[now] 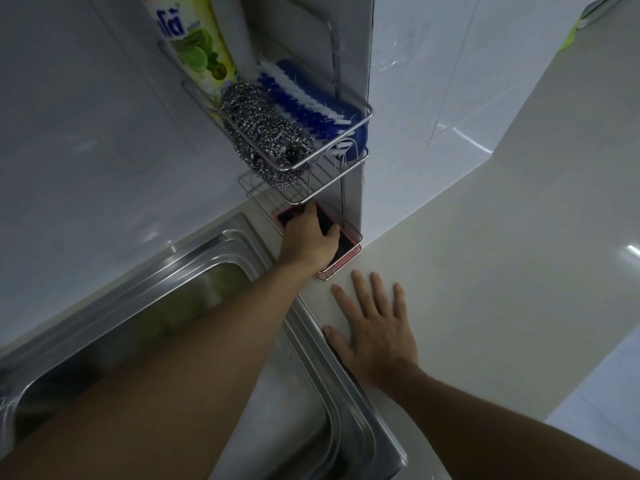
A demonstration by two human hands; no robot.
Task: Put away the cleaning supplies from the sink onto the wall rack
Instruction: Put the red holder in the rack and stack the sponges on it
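Observation:
A wire wall rack (360, 114) hangs on the tiled corner above the counter. Its upper basket holds a steel wool scourer (266, 133) and a blue-and-white scrub brush (304, 95); a dish soap bottle (194, 39) stands behind them. In the lowest basket lies a pink-and-black sponge (341, 259). My left hand (310, 237) reaches into that lowest basket and its fingers press on the sponge's black top. My right hand (374, 327) lies flat and spread on the counter, holding nothing.
The steel sink (194, 271) lies under my left forearm, its rim beside my right hand. The beige counter (485, 271) runs to the right. White tiled walls (86, 133) meet at the corner behind the rack.

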